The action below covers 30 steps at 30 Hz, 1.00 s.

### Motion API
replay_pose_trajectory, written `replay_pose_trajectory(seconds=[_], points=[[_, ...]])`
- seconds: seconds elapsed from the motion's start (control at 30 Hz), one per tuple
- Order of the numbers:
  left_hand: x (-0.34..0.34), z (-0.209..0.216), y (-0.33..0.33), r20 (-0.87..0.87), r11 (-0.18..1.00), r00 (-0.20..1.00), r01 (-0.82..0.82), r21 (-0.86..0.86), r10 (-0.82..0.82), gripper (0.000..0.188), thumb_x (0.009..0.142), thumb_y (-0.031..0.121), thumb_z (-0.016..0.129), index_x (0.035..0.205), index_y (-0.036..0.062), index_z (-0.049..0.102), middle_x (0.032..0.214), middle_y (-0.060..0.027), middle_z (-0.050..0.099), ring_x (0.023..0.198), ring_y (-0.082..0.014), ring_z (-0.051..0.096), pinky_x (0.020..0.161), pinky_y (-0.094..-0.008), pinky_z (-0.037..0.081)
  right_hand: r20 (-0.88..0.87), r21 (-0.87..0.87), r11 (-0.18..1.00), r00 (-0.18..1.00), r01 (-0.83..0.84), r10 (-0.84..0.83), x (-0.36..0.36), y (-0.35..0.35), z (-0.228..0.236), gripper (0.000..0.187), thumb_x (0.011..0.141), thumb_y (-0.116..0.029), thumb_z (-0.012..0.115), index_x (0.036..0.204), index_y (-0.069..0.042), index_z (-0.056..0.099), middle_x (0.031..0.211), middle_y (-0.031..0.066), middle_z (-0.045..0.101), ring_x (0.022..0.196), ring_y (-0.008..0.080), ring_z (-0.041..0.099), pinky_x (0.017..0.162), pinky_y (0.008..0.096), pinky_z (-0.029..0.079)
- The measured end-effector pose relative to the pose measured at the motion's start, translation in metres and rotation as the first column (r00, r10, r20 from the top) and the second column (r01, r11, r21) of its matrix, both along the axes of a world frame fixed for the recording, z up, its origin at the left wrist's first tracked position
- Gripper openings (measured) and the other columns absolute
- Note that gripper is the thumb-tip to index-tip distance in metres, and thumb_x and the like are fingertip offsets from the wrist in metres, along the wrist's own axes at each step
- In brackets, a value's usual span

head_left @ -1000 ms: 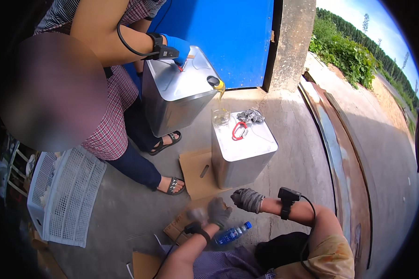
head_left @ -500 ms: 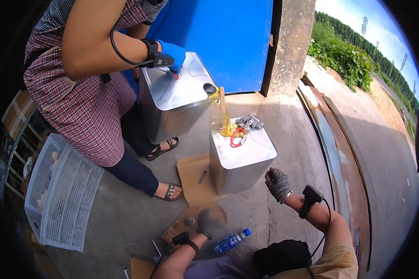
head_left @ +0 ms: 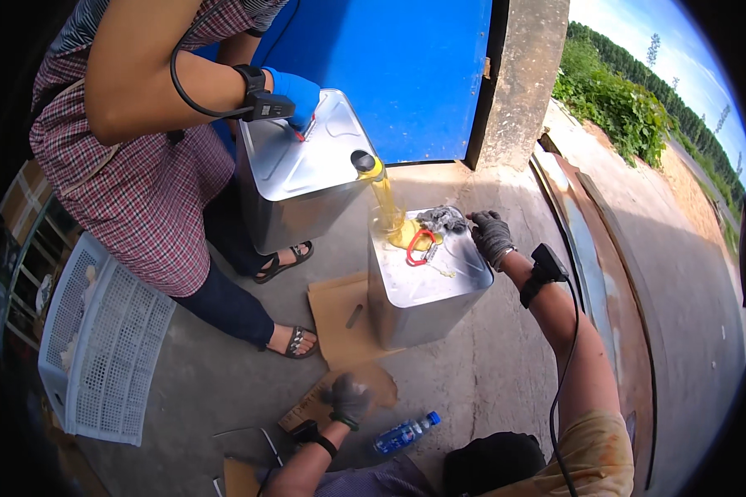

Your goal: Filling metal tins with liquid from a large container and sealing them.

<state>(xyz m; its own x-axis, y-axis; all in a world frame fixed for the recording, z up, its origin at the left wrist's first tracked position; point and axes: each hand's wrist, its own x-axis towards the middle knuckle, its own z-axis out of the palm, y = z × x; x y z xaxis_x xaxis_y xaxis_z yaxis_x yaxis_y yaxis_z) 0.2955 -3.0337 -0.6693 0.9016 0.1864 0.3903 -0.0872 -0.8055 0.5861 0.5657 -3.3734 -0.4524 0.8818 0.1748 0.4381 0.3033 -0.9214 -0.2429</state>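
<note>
1. A co-worker's blue-gloved hand [head_left: 297, 95] rests on the tilted, square silver metal can [head_left: 302, 170].
2. My left grey-gloved hand [head_left: 348, 401] hovers over brown cardboard [head_left: 381, 386]; I can't tell its grip.
3. Clear yellow liquid [head_left: 384, 197] pours onto the lower silver can [head_left: 427, 319]: underway, unfinished.
4. My right grey-gloved hand [head_left: 491, 234] is beside the crumpled grey wad [head_left: 443, 219], grip unclear.

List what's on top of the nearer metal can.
On the metal can: a crumpled grey wad, a red loop, pooled yellow liquid and a clear cup. The surface beneath the wad is hidden.
</note>
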Motion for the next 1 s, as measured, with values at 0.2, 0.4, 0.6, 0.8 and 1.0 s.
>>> replay_pose_trajectory(seconds=[0.2, 0.4, 0.6, 0.8, 1.0], points=[[0.001, -0.019, 0.014, -0.166, 0.997, 0.984, 0.050, -0.059, -0.060, 0.037, 0.061, 0.028, 0.063, 0.086, 0.0046, 0.051, 0.084, -0.0186, 0.054, 0.079, -0.0368, 0.052, 0.068, -0.0466, 0.040, -0.012, -0.031, 0.999, 1.000, 0.026, -0.026, 0.016, 0.008, 0.004, 0.027, 0.072, -0.015, 0.059, 0.099, -0.015, 0.062, 0.102, 0.0091, 0.059, 0.104, 0.0324, 0.048, 0.088, 0.0400, 0.040], [0.002, -0.036, 0.021, -0.185, 1.000, 0.983, -0.008, 0.015, 0.010, 0.035, 0.062, 0.028, 0.062, 0.086, 0.0049, 0.053, 0.081, -0.0184, 0.056, 0.077, -0.0363, 0.054, 0.068, -0.0462, 0.042, -0.012, -0.010, 1.000, 1.000, -0.004, 0.004, 0.020, 0.025, 0.014, 0.034, 0.066, -0.021, 0.068, 0.100, -0.015, 0.062, 0.104, 0.0077, 0.059, 0.105, 0.0330, 0.048, 0.088, 0.0400, 0.040], [0.003, -0.044, 0.027, -0.233, 1.000, 0.972, -0.023, 0.011, 0.026, 0.038, 0.063, 0.032, 0.060, 0.089, 0.0044, 0.054, 0.083, -0.0194, 0.056, 0.077, -0.0362, 0.055, 0.068, -0.0459, 0.042, 0.015, 0.005, 0.997, 0.996, 0.082, -0.082, 0.025, 0.034, 0.013, 0.039, 0.066, -0.010, 0.062, 0.105, -0.011, 0.058, 0.105, 0.0119, 0.058, 0.105, 0.0340, 0.047, 0.088, 0.0412, 0.040], [0.003, -0.046, 0.026, -0.251, 0.998, 0.967, -0.040, 0.048, 0.051, 0.040, 0.065, 0.036, 0.058, 0.089, 0.0037, 0.055, 0.084, -0.0193, 0.057, 0.078, -0.0358, 0.055, 0.069, -0.0458, 0.042, -0.006, -0.049, 0.995, 0.996, 0.089, -0.089, 0.032, 0.020, 0.011, 0.042, 0.066, -0.017, 0.064, 0.108, -0.015, 0.057, 0.109, 0.0090, 0.058, 0.109, 0.0332, 0.046, 0.092, 0.0399, 0.038], [0.002, -0.044, 0.027, -0.258, 0.999, 0.965, -0.040, 0.034, 0.047, 0.042, 0.066, 0.036, 0.058, 0.092, 0.0037, 0.054, 0.088, -0.0196, 0.056, 0.084, -0.0361, 0.054, 0.074, -0.0482, 0.040, -0.131, -0.131, 0.989, 0.988, 0.067, -0.084, 0.028, 0.021, 0.020, 0.043, 0.068, -0.028, 0.066, 0.108, -0.015, 0.057, 0.108, 0.0095, 0.058, 0.108, 0.0326, 0.047, 0.091, 0.0386, 0.038]])
